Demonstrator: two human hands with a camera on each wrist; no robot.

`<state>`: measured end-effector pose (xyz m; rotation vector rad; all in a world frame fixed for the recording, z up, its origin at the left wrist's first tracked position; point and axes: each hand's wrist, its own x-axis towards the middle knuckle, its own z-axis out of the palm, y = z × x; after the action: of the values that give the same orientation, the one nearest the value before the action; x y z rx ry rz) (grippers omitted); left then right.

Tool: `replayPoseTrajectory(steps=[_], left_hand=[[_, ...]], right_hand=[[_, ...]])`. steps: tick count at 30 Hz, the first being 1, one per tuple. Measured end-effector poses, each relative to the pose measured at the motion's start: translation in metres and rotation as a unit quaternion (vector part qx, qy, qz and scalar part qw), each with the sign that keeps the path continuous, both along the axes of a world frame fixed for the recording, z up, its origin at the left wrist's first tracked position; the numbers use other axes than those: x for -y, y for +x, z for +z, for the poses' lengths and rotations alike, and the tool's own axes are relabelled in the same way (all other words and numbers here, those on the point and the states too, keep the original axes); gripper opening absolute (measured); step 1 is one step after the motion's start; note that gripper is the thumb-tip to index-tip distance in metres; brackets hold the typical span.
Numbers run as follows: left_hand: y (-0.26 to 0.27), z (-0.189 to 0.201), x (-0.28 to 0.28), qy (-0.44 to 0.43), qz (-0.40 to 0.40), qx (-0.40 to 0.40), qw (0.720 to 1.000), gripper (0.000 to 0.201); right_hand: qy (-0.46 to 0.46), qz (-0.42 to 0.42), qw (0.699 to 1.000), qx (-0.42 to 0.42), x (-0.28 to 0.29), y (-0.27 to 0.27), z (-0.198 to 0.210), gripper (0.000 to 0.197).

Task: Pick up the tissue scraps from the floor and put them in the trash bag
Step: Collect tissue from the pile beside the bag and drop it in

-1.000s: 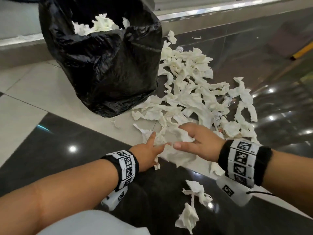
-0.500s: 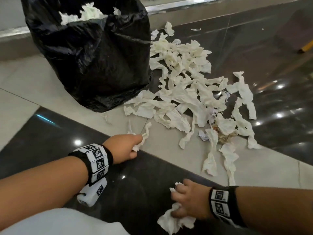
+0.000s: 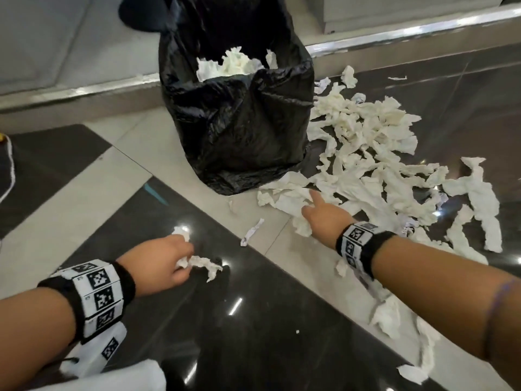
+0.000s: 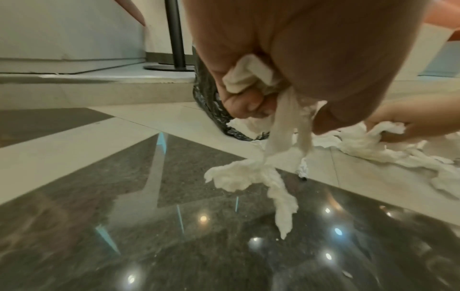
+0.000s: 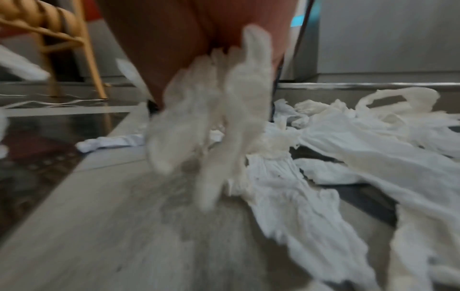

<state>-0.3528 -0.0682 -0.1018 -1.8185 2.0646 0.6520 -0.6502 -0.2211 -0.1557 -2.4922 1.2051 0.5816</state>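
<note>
The black trash bag (image 3: 239, 136) stands open on the floor with tissue (image 3: 234, 63) inside. To its right spreads a wide pile of white tissue scraps (image 3: 366, 153). My left hand (image 3: 180, 258) hovers over the dark tile in front of the bag. It grips a wad of scraps (image 4: 248, 78), and a strip (image 4: 248, 173) dangles from it to the floor. My right hand (image 3: 315, 213) is at the near edge of the pile with its forefinger out. Its other fingers clutch a blurred clump of scraps (image 5: 211, 118).
A raised step with a metal edge (image 3: 394, 38) runs behind the bag. One small scrap (image 3: 252, 235) lies between my hands, and more scraps (image 3: 389, 314) lie under my right forearm. A wooden chair leg (image 5: 92, 59) and a black pole stand (image 4: 174, 35) are nearby.
My right hand has gone from the near dark tile forward to the pile's edge, carrying its scraps. My left hand keeps its scraps and has drawn back a little over the dark tile.
</note>
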Motion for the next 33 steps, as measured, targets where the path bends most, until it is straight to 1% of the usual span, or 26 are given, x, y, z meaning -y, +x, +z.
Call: replayPoseTrajectory(steps=[1, 2, 3, 4, 6, 7, 8, 9, 10, 11, 12, 13, 15, 16, 17, 19, 21, 22, 23, 25, 27, 28, 29, 30, 32, 33], left_hand=[[0.002, -0.002, -0.004, -0.009, 0.008, -0.004, 1.000, 0.021], [0.003, -0.007, -0.006, -0.013, 0.014, -0.009, 1.000, 0.023], [0.004, -0.013, -0.008, -0.014, 0.017, -0.018, 1.000, 0.024], [0.003, -0.019, -0.009, -0.014, 0.017, -0.027, 0.999, 0.023], [0.000, -0.031, -0.009, -0.014, 0.009, -0.042, 0.999, 0.021], [-0.002, -0.037, -0.007, -0.011, 0.004, -0.046, 0.999, 0.020], [-0.003, -0.042, -0.004, -0.003, -0.001, -0.047, 0.999, 0.020], [-0.004, -0.048, 0.000, 0.008, -0.005, -0.048, 0.999, 0.021], [-0.004, -0.055, 0.005, 0.023, -0.009, -0.048, 0.999, 0.022], [-0.003, -0.063, 0.009, 0.035, -0.015, -0.047, 0.998, 0.024], [-0.003, -0.070, 0.012, 0.046, -0.018, -0.048, 0.998, 0.029], [-0.003, -0.077, 0.015, 0.053, -0.016, -0.054, 0.997, 0.038], [-0.003, -0.090, 0.023, 0.065, -0.024, -0.067, 0.995, 0.060], [-0.004, -0.095, 0.025, 0.069, -0.035, -0.062, 0.995, 0.066], [-0.005, -0.099, 0.029, 0.073, -0.053, -0.055, 0.994, 0.067], [-0.008, -0.108, 0.035, 0.077, -0.080, -0.048, 0.993, 0.053], [-0.014, -0.115, 0.042, 0.070, -0.103, -0.028, 0.992, 0.036], [-0.018, -0.117, 0.045, 0.064, -0.117, -0.016, 0.991, 0.033], [-0.023, -0.118, 0.049, 0.055, -0.131, -0.007, 0.990, 0.034], [-0.035, -0.115, 0.060, 0.028, -0.142, -0.016, 0.989, 0.037], [-0.048, -0.105, 0.083, -0.011, -0.140, -0.052, 0.989, 0.026], [-0.055, -0.099, 0.097, -0.029, -0.137, -0.067, 0.988, 0.018], [-0.062, -0.094, 0.112, -0.044, -0.136, -0.075, 0.987, 0.014], [-0.069, -0.092, 0.127, -0.061, -0.139, -0.079, 0.985, 0.020], [-0.082, -0.095, 0.157, -0.084, -0.159, -0.070, 0.981, 0.047], [-0.087, -0.098, 0.171, -0.086, -0.176, -0.059, 0.979, 0.064]], right_hand=[[0.012, -0.036, 0.998, -0.047, 0.004, 0.007, 0.001, 0.033], [0.019, -0.050, 0.995, -0.083, 0.006, 0.011, -0.002, 0.034], [0.024, -0.044, 0.993, -0.103, 0.006, 0.013, -0.004, 0.033], [0.024, -0.030, 0.994, -0.101, 0.004, 0.014, -0.009, 0.032], [0.029, -0.023, 0.998, -0.056, -0.002, 0.010, -0.018, 0.030], [0.031, -0.037, 0.999, -0.024, -0.004, 0.007, -0.020, 0.029], [0.032, -0.063, 0.997, 0.016, -0.004, 0.004, -0.020, 0.029], [0.045, -0.106, 0.992, 0.058, -0.006, 0.000, -0.018, 0.031], [0.059, -0.148, 0.982, 0.099, -0.007, -0.004, -0.014, 0.036], [0.066, -0.180, 0.973, 0.126, -0.008, -0.008, -0.010, 0.043], [0.065, -0.194, 0.968, 0.143, -0.009, -0.011, -0.006, 0.046], [0.060, -0.195, 0.969, 0.137, -0.010, -0.015, -0.001, 0.041], [0.048, -0.191, 0.972, 0.125, -0.011, -0.020, 0.005, 0.024], [0.045, -0.192, 0.972, 0.132, -0.012, -0.022, 0.009, 0.018], [0.042, -0.205, 0.967, 0.142, -0.013, -0.024, 0.014, 0.013], [0.028, -0.243, 0.953, 0.179, -0.015, -0.025, 0.027, 0.011], [0.029, -0.285, 0.933, 0.219, -0.015, -0.025, 0.040, 0.020], [0.025, -0.294, 0.928, 0.229, -0.015, -0.025, 0.046, 0.022], [0.020, -0.296, 0.927, 0.229, -0.014, -0.025, 0.050, 0.022], [0.017, -0.292, 0.936, 0.197, -0.014, -0.028, 0.052, 0.017], [0.008, -0.277, 0.949, 0.148, -0.013, -0.030, 0.044, 0.020], [0.008, -0.266, 0.955, 0.131, -0.014, -0.031, 0.038, 0.022], [0.022, -0.259, 0.959, 0.115, -0.016, -0.030, 0.030, 0.031], [0.046, -0.254, 0.962, 0.092, -0.019, -0.027, 0.020, 0.047], [0.100, -0.242, 0.965, 0.031, -0.027, -0.017, -0.002, 0.081], [0.119, -0.238, 0.964, 0.002, -0.032, -0.009, -0.013, 0.090]])
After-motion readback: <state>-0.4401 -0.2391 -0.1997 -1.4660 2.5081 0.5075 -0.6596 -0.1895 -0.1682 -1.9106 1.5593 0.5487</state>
